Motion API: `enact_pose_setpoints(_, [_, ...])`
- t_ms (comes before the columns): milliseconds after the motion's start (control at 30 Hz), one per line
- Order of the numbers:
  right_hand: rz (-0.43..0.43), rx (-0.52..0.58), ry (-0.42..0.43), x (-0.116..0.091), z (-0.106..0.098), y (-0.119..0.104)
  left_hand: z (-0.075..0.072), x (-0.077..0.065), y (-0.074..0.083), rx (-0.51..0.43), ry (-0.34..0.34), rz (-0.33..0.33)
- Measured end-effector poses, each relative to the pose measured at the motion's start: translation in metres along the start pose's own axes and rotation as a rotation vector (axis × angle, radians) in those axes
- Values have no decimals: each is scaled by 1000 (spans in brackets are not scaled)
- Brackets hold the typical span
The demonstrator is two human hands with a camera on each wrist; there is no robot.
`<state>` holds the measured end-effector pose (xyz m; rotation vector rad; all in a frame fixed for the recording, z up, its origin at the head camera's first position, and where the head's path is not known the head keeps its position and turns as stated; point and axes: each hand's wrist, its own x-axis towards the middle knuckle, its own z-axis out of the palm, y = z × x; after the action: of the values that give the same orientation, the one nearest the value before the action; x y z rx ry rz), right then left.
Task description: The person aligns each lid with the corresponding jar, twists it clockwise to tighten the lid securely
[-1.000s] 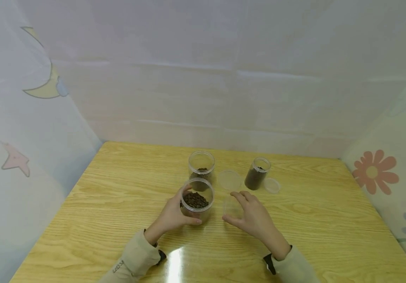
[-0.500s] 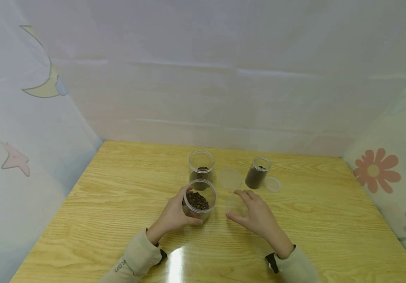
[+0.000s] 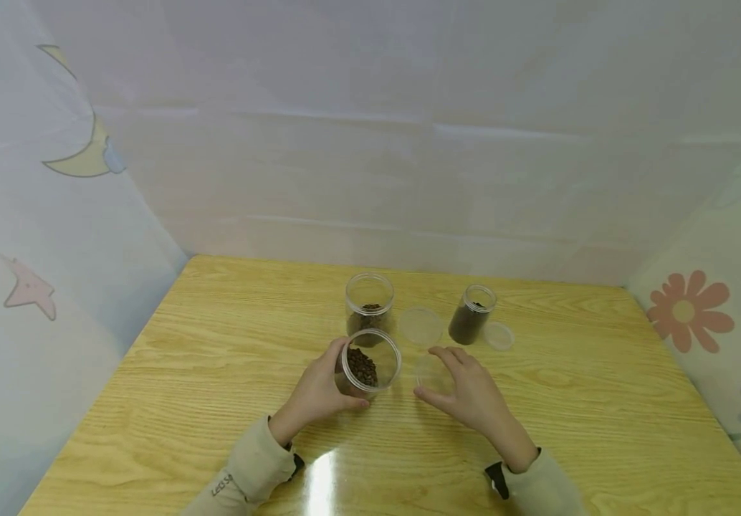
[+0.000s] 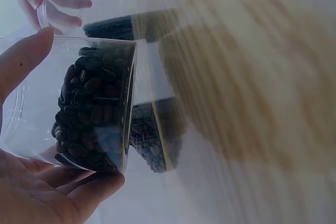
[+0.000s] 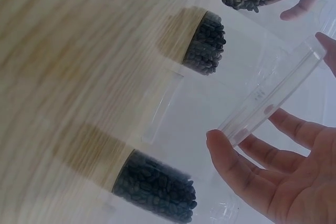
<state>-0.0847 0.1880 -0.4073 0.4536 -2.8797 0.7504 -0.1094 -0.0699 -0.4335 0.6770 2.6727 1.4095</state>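
The left hand (image 3: 320,387) grips a clear cylindrical jar (image 4: 37,103) of dark-brown beans (image 4: 86,111), tilted further right than before; the right hand (image 3: 470,394) pinches 1 clear round plastic lid (image 5: 273,90).

On the table (image 3: 235,344) before us we find the rear jar (image 3: 370,301), and in front of it the left hand (image 3: 315,390) holds the front jar (image 3: 373,358) above the tabletop, with beans (image 3: 362,369) inside. Right of the rear jar we see a flat lid (image 3: 421,326), then the narrow jar (image 3: 469,321), then a small lid (image 3: 498,336). Nearer us than the flat lid, the right hand (image 3: 470,394) grips the raised lid (image 5: 275,90), right of the front jar. Behind the table we have a sheet (image 3: 370,179).
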Motion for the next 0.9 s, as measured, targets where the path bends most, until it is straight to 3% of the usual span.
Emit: enact_pose_setpoints(900, [-5,7,47,6,-14,-1,-1,-2,7,258,71,21])
